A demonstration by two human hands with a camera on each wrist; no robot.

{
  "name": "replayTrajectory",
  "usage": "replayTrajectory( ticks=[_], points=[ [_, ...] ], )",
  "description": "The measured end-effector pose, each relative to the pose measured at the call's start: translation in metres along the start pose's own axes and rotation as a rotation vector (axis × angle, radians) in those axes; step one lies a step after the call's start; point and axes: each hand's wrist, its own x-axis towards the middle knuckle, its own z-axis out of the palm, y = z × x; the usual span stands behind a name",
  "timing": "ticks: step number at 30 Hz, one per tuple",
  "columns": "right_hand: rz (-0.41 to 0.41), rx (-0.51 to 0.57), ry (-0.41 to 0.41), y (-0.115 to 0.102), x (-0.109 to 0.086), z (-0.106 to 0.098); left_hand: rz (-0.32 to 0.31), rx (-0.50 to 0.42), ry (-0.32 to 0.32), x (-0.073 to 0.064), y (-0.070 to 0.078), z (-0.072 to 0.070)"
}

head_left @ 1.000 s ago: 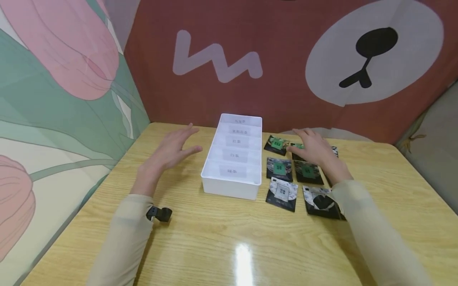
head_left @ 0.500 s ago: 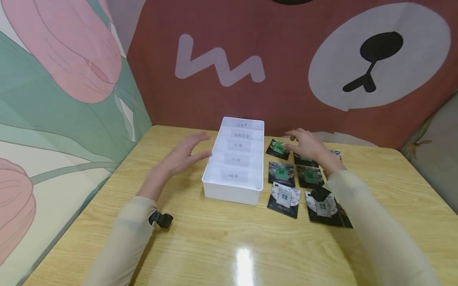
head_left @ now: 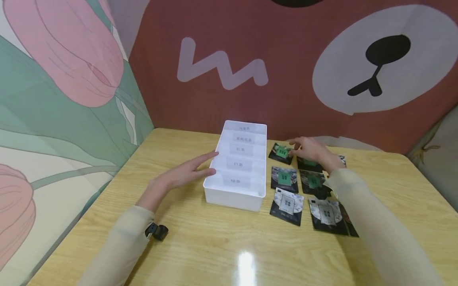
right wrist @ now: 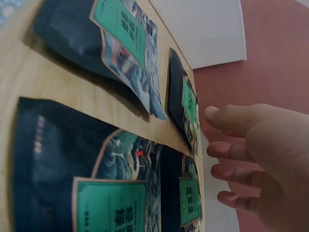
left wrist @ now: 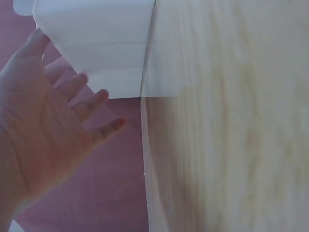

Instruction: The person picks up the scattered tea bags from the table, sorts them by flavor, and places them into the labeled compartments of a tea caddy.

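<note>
A long white box (head_left: 232, 200) with several labelled compartments stands in the middle of the table. At its left rim is my left hand (head_left: 182, 174), fingers extended; in the left wrist view the hand (left wrist: 46, 130) has its fingers spread alongside the box wall (left wrist: 106, 48), and firm contact is hard to tell. My right hand (head_left: 314, 151) hovers by the far-left tea packet (head_left: 281, 152), which is dark with a green label. The right wrist view has the hand (right wrist: 277, 152) loosely bent, with a gap between its fingertips and that packet (right wrist: 189, 106).
Other tea packets lie right of the box: green-labelled ones (head_left: 284, 178) in the farther rows and white-labelled ones (head_left: 287, 204) nearest. Some sit under the right forearm. A red cloth backdrop (head_left: 200, 103) hangs behind the wooden table (head_left: 200, 246). A black wrist device (head_left: 157, 231) is on the left sleeve.
My left hand has moved right to the box rim. My right hand has drawn its thumb and fingers closer together near the far-left packet. The head view has shifted slightly.
</note>
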Motion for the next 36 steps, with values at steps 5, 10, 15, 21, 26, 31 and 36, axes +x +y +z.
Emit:
replayTrajectory(
  ticks=[5,10,15,21,26,31,36],
  points=[
    [-0.009,0.039,-0.036,0.008,0.003,0.006,-0.04,0.016,-0.022,-0.004,0.002,0.002],
    [-0.001,0.087,-0.081,0.017,0.006,0.01,-0.017,0.011,-0.024,-0.008,0.003,0.003],
    [-0.032,0.112,-0.057,0.026,0.011,0.012,0.009,-0.013,-0.047,-0.011,0.006,0.005],
    [-0.048,0.092,-0.012,0.026,0.016,0.009,0.062,-0.013,-0.077,-0.013,0.007,0.005],
    [0.0,0.093,-0.02,0.021,0.02,0.009,0.094,0.059,-0.072,-0.013,0.006,0.002],
    [0.018,0.118,-0.013,0.019,0.024,0.013,0.119,0.064,-0.072,-0.014,0.003,0.002],
    [0.019,0.112,0.041,0.018,0.024,0.016,0.145,0.029,-0.069,-0.012,-0.001,0.002]
  ],
)
